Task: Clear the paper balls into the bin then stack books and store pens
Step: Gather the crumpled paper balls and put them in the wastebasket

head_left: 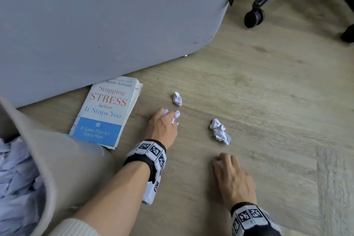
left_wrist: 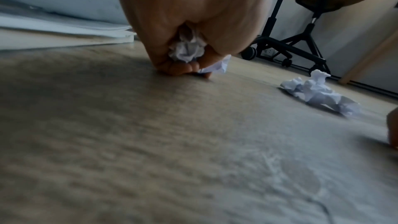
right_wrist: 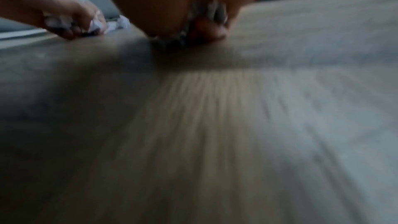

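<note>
Gathering crumpled white paper balls off the wood-grain floor [head_left: 268, 86].
The left hand [head_left: 162, 126] gripped a crumpled white paper ball [left_wrist: 187, 51]; the right hand [head_left: 232, 176] clutched another, best kept tightly closed.

The only readable text stands on the cover of the paperback book [head_left: 105, 113] lying on the floor [head_left: 249, 86]. Along the top edge the author's name reads "Kevin Leman". Below it the title runs "Stopping STRESS before It Stops You", with "STRESS" in large red capitals. The blue band at the bottom reads "A Game Plan for Every Mom". Beside its top corner a fragment "ay?" shows.
</note>
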`<state>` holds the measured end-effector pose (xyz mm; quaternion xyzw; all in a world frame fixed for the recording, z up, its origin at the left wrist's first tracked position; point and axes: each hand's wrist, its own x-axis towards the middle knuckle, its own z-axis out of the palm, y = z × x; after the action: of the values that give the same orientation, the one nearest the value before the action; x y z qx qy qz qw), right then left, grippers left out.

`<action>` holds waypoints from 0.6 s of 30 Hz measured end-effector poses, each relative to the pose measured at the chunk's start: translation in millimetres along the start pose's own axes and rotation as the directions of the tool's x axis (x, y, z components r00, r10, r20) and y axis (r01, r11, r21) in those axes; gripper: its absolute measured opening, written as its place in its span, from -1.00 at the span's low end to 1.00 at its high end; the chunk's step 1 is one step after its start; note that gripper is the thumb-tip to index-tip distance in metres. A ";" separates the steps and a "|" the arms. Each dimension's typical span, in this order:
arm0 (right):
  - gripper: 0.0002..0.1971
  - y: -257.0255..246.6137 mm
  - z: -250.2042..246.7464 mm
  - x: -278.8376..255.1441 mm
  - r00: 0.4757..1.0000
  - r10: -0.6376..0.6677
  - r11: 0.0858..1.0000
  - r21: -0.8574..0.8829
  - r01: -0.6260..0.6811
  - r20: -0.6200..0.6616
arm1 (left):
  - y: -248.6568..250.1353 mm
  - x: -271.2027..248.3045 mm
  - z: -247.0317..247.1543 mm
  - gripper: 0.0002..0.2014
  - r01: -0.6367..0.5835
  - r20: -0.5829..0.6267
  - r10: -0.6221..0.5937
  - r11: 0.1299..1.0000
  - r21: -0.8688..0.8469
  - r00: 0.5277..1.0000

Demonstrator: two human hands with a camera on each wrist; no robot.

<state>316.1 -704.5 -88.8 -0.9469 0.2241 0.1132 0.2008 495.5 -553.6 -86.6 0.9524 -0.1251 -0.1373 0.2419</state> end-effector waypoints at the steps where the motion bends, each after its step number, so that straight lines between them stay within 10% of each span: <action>1: -0.88 -0.1 4.1 1.0 0.999 0.004 1.000 -0.013 -0.004 -0.043 | -3.8 0.8 1.4 -0.88 0.000 -0.007 0.000 1.000 -0.002 1.000; 7: -0.68 8.7 -3.4 8.8 0.959 0.258 0.932 0.293 -0.215 -0.117 | -14.4 3.3 5.4 -0.50 0.073 -0.087 -0.070 0.997 0.027 0.994; 11: -0.32 -11.6 -12.4 24.0 0.983 0.025 0.982 0.186 0.010 -0.182 | -11.3 8.6 3.7 -0.76 0.020 -0.122 -0.019 1.000 0.007 0.992; 13: -0.22 -20.4 -10.5 32.7 0.991 -0.012 0.987 0.156 0.032 -0.132 | -7.6 11.8 3.5 -0.57 0.003 -0.103 0.002 0.999 0.044 0.995; 18: -0.61 -27.2 2.6 35.2 0.994 -0.035 0.998 0.057 0.041 -0.100 | -2.1 37.4 1.0 -0.42 -0.122 0.022 0.120 0.977 0.175 0.992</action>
<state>359.3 -694.4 -92.8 -0.9491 0.2191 0.0559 0.2194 530.4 -563.5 -96.0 0.9598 -0.1960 -0.1162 0.1641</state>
